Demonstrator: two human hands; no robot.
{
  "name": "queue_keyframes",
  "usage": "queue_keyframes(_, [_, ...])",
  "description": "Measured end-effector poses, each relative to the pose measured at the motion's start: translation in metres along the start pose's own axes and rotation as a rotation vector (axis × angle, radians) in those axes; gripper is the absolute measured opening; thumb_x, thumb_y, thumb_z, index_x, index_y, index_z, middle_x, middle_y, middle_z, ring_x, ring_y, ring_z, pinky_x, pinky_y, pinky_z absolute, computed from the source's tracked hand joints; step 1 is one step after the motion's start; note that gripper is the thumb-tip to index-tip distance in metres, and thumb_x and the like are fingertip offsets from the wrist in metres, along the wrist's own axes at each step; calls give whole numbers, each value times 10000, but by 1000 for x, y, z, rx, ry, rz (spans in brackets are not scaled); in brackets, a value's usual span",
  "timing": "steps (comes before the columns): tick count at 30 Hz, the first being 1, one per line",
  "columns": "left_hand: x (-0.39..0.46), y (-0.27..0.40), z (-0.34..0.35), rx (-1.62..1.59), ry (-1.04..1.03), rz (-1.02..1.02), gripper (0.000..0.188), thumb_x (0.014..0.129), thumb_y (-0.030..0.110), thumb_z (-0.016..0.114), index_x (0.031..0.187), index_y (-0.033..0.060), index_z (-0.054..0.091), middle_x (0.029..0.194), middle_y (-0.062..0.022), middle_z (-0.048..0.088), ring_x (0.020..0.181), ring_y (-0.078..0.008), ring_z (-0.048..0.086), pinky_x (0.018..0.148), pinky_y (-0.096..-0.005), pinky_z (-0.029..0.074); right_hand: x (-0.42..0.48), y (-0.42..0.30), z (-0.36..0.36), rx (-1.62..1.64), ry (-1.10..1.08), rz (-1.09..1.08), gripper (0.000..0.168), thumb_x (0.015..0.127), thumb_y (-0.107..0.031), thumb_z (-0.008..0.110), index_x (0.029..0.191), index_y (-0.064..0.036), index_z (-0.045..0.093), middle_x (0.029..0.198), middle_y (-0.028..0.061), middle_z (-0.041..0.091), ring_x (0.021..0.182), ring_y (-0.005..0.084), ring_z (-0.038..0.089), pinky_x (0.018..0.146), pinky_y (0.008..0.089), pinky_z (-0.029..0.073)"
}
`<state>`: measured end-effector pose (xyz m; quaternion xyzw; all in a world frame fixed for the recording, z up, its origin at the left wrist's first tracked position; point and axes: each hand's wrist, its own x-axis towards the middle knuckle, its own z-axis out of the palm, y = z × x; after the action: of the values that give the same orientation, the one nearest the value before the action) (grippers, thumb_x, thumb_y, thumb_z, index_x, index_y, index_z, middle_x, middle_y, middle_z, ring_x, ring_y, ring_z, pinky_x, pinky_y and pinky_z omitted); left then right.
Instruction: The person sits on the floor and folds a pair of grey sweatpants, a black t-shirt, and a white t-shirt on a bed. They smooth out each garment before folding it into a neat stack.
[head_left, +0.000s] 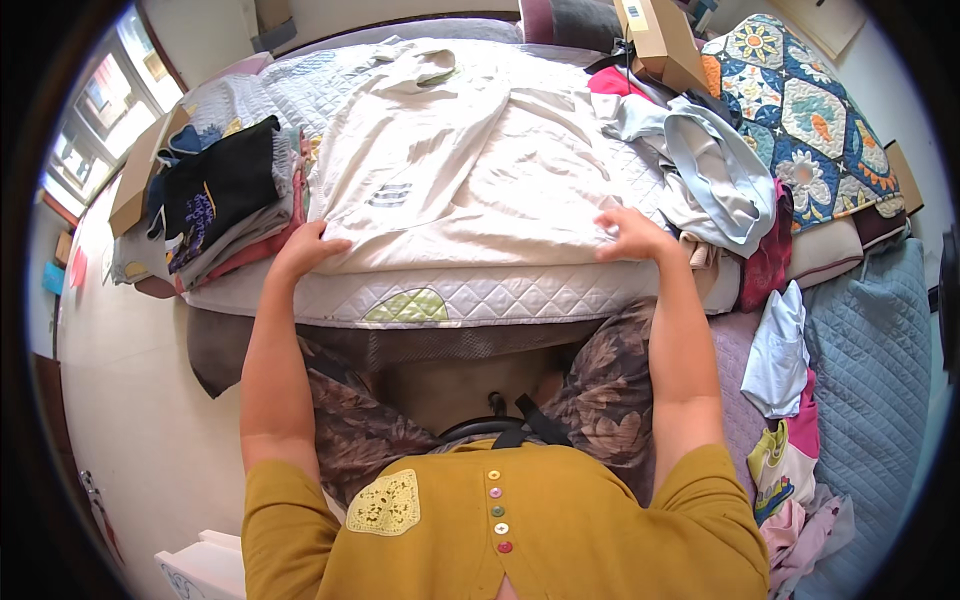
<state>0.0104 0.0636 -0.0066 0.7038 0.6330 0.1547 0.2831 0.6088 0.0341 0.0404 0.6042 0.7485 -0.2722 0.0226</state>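
Note:
An off-white long garment (450, 172) with a hood or collar lies spread over the quilted white bed cover (510, 292). Its hem faces me, and a small patch of grey stripes (390, 195) shows on its left part. My left hand (306, 251) touches the near left corner of the hem, thumb and fingers apart. At the near right corner my right hand (637, 236) rests against the cloth, its thumb and forefinger spread. Creases run across the middle of the garment.
Folded clothes (232, 195), a black one on top, are stacked left beside a cardboard box (142, 180). Loose light-blue clothing (720, 180) lies right, near a patterned quilt (825, 127) and another box (660, 45). Small clothes (787, 465) lie along a blue quilted cover (870, 360).

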Motion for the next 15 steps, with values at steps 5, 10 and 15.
queue_keyframes(5, [-6, -3, -3, -3, -22, -73, 466, 789, 236, 720, 1113, -96, 673, 998, -262, 723, 930, -304, 705, 841, -399, 522, -22, 30, -3, -382, 49, 227, 496, 668, -151, 805, 1152, -179, 701, 1257, 67, 621, 1266, 319, 521, 1041, 389, 455])
queue_keyframes(10, [1, -3, -1, -118, 146, -44, 328, 855, 198, 684, 1074, -46, 704, 920, -209, 736, 863, -289, 707, 816, -391, 514, -2, 94, 5, 592, 277, 148, 235, 774, -76, 760, 1008, -83, 735, 977, 23, 732, 935, 136, 656, 845, 281, 494])
queue_keyframes(15, [12, -3, -2, -119, 347, -43, 306, 896, 250, 692, 1014, -33, 707, 873, -191, 725, 802, -270, 686, 775, -398, 506, 39, 104, -4, 551, 759, 166, 337, 791, -280, 835, 992, -36, 717, 893, 51, 747, 818, 172, 681, 804, 311, 517])
